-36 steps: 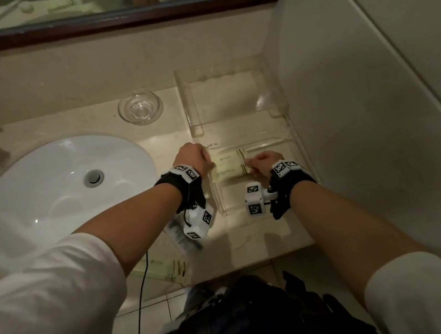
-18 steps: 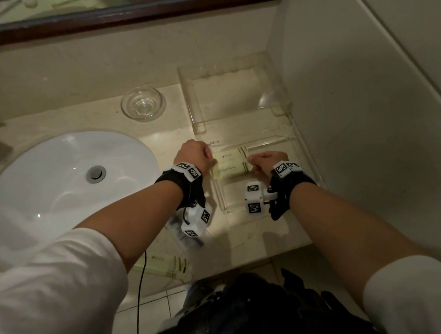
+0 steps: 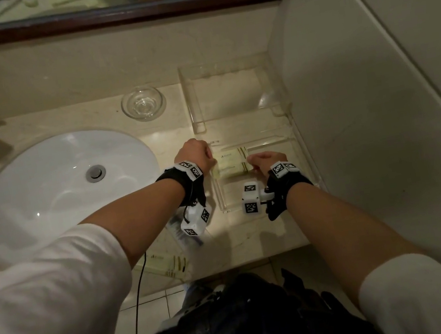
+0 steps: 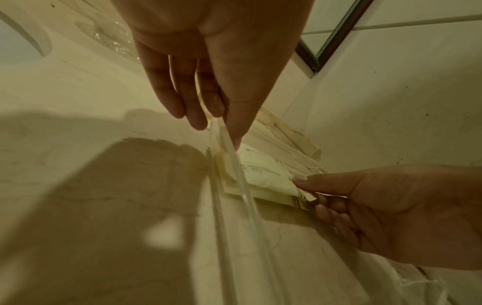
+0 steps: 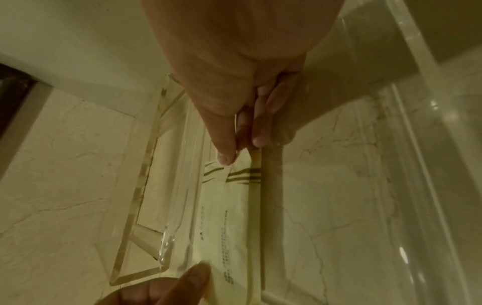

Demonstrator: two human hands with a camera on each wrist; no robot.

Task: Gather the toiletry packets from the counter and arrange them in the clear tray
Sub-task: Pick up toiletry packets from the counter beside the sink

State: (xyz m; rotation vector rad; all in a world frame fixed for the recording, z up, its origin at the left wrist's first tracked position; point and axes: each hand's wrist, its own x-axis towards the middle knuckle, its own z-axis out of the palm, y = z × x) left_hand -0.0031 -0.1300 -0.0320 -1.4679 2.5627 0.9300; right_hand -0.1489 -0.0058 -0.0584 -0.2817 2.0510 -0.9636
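Two pale packets [image 3: 232, 163] lie in the clear tray [image 3: 306, 152], right hand [image 3: 263, 161] pinching their three o'clock end, left hand [image 3: 196, 157] pressing straight-fingered at nine.

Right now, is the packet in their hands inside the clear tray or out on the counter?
Inside: the pale packet lies flat in the clear tray, right hand pinching its striped end.

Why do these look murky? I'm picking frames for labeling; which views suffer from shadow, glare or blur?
Head view: dim, wide-angle bending at the edges, but the packets read clearly. Left wrist view: a large hand shadow darkens the counter. Right wrist view: soft focus, glare streaks on the clear tray wall.
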